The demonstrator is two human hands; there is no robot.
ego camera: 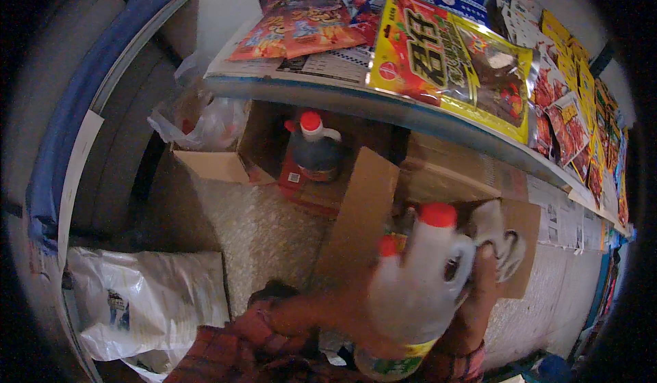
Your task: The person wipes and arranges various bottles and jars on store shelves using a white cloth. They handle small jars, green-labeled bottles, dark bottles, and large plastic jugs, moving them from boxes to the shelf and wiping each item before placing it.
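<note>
A translucent white plastic jug [410, 290] with red caps, a moulded handle and a yellow-green label is held up close before me, tilted a little. My right hand [477, 296] grips its right side by the handle. From the left my left hand [344, 306] reaches across to the jug's body and holds it; blur hides most of its fingers. Just behind the jug stands an open cardboard box [364, 213] with raised flaps, its contents mostly hidden. Farther back, a jug of dark liquid [315, 152] with a red cap rests on a red-and-brown carton [308, 190].
Above runs a shelf [308, 88] bearing orange snack packets [313, 26], a large yellow food packet [451, 65] and hanging packets at right. A plastic bag [215, 126] sits in a carton at left. A white woven sack [149, 301] lies lower left on the speckled floor [256, 229].
</note>
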